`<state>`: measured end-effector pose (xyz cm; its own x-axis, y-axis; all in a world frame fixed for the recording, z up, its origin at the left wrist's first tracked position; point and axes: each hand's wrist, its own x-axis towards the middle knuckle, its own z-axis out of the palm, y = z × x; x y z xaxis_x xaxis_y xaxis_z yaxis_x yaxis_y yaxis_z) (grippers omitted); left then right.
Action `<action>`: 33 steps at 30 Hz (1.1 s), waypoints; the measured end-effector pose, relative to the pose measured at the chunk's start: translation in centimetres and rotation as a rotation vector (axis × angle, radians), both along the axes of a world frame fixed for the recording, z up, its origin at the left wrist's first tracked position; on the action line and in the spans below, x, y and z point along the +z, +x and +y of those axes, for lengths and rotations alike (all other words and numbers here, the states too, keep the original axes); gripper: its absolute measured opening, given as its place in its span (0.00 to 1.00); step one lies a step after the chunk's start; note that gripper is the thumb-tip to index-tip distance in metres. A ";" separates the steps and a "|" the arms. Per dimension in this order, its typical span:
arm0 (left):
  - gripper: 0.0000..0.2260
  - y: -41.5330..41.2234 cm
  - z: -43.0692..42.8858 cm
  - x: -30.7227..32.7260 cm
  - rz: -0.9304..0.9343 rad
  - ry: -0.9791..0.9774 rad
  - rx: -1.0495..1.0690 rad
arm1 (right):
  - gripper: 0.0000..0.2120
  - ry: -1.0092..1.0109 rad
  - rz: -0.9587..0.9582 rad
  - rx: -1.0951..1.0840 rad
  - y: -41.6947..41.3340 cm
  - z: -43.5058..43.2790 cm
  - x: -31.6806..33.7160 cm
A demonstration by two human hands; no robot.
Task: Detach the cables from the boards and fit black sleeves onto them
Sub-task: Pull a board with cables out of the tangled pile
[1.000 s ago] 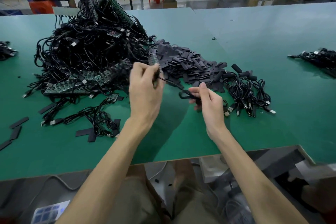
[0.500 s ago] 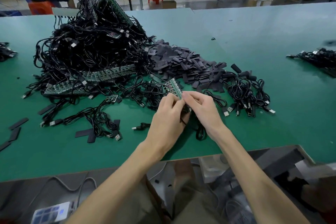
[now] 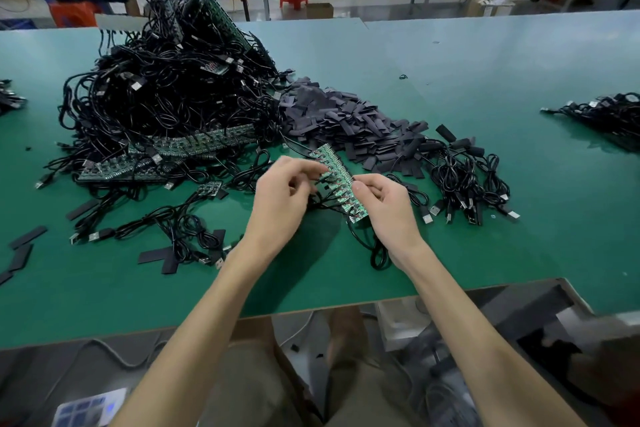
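A narrow green circuit board [image 3: 337, 177] with black cables [image 3: 375, 250] soldered along it is held just above the green table. My right hand [image 3: 384, 208] grips its right edge between thumb and fingers. My left hand [image 3: 284, 198] pinches at the cable ends on its left edge. Behind it lies a heap of flat black sleeves [image 3: 349, 121]. A big tangle of black cables and more boards [image 3: 166, 97] fills the left side.
A bundle of USB cables [image 3: 464, 180] lies to the right of my hands, another pile of cables [image 3: 606, 114] at the far right edge. Loose sleeves [image 3: 20, 250] and cables [image 3: 173, 232] lie at the left. The table's front edge [image 3: 311, 312] is near my forearms.
A second ago my hands held one cable stretched between them. They dropped it, came together lower over the table and took hold of the green board, which now sits a little higher.
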<state>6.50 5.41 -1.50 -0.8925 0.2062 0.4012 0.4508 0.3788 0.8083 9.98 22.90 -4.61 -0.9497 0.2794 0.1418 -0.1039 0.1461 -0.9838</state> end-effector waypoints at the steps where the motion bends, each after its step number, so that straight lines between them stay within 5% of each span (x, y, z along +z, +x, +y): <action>1: 0.16 -0.4 0.2 -0.2 0.025 -0.006 0.074 | 0.05 -0.003 0.006 -0.018 0.0 0.0 0.0; 9: 0.14 -3.9 -0.2 -1.0 0.171 -0.344 0.354 | 0.07 -0.019 0.070 -0.164 0.0 0.0 0.2; 14: 0.23 -5.6 -0.1 -0.2 0.077 -0.269 0.344 | 0.09 -0.044 0.112 -0.274 0.2 0.2 0.4; 20: 0.23 -7.2 -0.1 0.4 -0.130 -0.104 0.256 | 0.10 -0.064 0.141 -0.340 0.5 0.2 0.7; 25: 0.34 -7.2 0.1 0.2 -0.215 0.065 0.194 | 0.10 -0.084 0.162 -0.345 0.6 0.2 0.7; 33: 0.29 -8.1 -0.6 1.4 -0.280 0.318 0.189 | 0.12 -0.089 0.186 -0.365 0.6 0.2 0.5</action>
